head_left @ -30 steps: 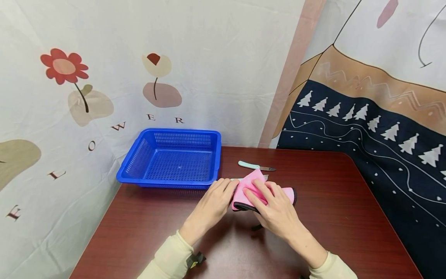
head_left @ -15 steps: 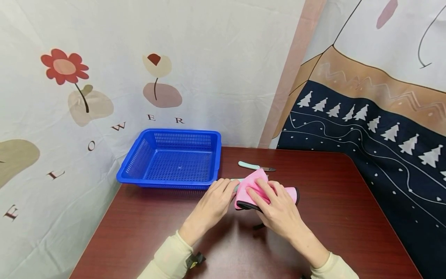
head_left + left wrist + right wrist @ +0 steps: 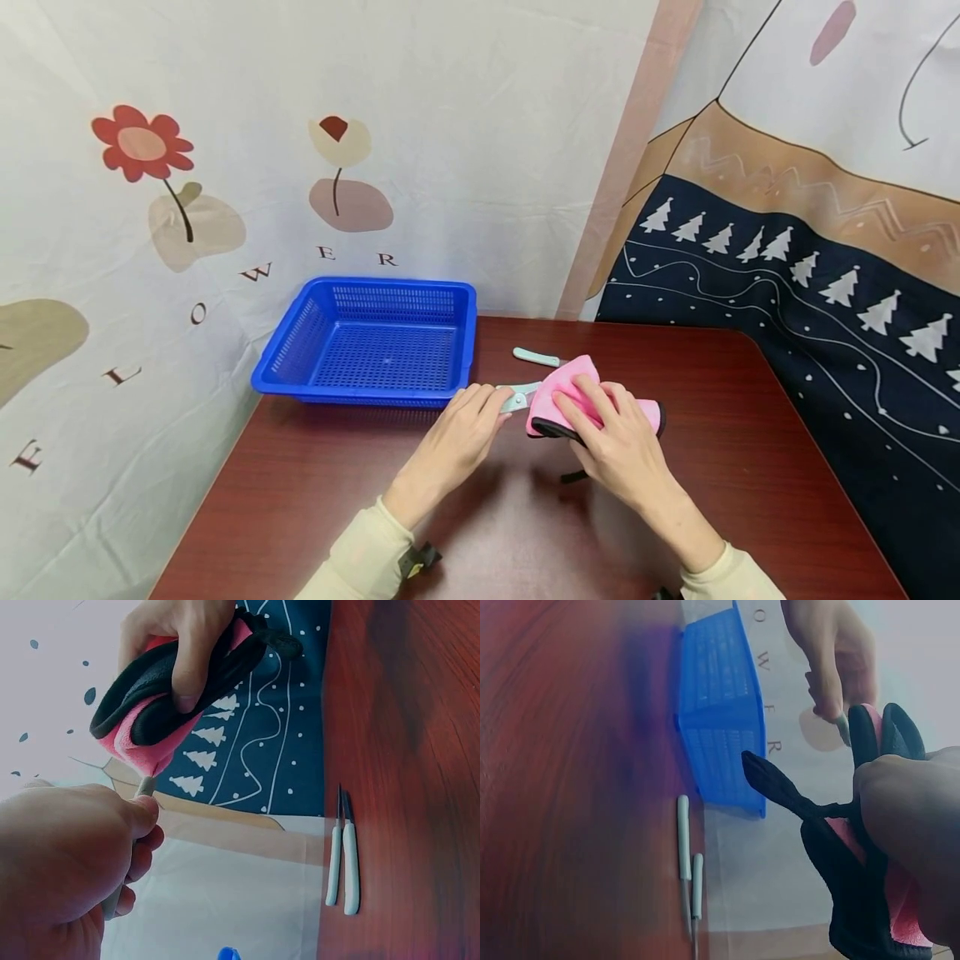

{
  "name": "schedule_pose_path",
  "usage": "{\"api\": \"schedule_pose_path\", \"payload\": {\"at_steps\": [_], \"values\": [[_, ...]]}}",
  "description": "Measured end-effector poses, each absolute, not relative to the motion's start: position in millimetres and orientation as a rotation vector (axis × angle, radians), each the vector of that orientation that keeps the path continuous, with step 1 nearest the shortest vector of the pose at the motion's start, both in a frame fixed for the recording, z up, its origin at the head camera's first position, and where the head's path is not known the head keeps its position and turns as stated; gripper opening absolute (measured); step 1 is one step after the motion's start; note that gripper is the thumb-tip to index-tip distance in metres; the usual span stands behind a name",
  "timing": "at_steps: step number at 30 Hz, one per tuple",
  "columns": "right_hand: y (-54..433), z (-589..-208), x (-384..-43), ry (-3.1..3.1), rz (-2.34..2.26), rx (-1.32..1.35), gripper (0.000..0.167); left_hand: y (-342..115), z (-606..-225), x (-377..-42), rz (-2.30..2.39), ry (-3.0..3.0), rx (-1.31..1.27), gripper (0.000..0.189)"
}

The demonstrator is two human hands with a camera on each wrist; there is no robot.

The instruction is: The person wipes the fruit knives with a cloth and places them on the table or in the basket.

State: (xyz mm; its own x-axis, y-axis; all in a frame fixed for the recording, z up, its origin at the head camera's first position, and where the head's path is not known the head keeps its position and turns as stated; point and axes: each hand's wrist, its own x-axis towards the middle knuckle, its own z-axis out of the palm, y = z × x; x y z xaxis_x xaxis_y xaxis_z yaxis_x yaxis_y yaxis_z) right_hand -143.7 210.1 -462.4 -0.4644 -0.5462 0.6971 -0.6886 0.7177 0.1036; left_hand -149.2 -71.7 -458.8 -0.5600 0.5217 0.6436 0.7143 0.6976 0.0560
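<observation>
My left hand [image 3: 459, 429] grips the mint-green handle of a tool [image 3: 515, 403] with a pale rivet near its front. Its far end is hidden in a pink cloth [image 3: 564, 385] with black edging, so its kind cannot be told. My right hand [image 3: 621, 446] pinches the folded cloth around that end, thumb on one side and fingers on the other. A black loop [image 3: 776, 784] hangs from the cloth. Behind the hands lie two mint-handled knives [image 3: 350, 862] side by side on the table, apart from both hands; in the head view the cloth covers their blades.
A blue plastic basket [image 3: 360, 392] with slotted walls stands at the back left of the dark red wooden table [image 3: 750, 467]. Printed curtains [image 3: 480, 167] hang directly behind the table and along its sides.
My right hand has slid rightward with the cloth, away from my left hand, baring the front of the tool's handle. The left hand stays nearly in place.
</observation>
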Motion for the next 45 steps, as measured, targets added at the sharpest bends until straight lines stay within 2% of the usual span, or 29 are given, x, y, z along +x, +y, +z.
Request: {"api": "schedule_pose_path", "payload": {"at_steps": [7,26,34,39,45], "values": [[223.5,-461.7,-148.0,-2.203,0.261,0.884,0.069,-72.4,-457.9,-149.2,-0.425,-2.292,-0.942,0.025],[275.5,-456.2,-164.3,-2.215,0.227,0.719,0.052,-74.2,-456.4,-147.8,-0.478,-2.341,-0.924,0.026],[262.1,-453.5,-159.7,-2.11,0.335,0.764,0.052,-73.8,-457.0,-148.4,-0.481,-2.343,-0.918,0.025],[241.4,-448.8,-151.6,-2.037,0.363,0.845,0.043,-72.4,-456.5,-148.3,-0.482,-2.345,-0.915,0.024],[218.4,-444.7,-142.7,-1.975,0.369,0.934,0.04,-70.1,-457.3,-148.9,-0.468,-2.351,-0.914,0.024]]}}
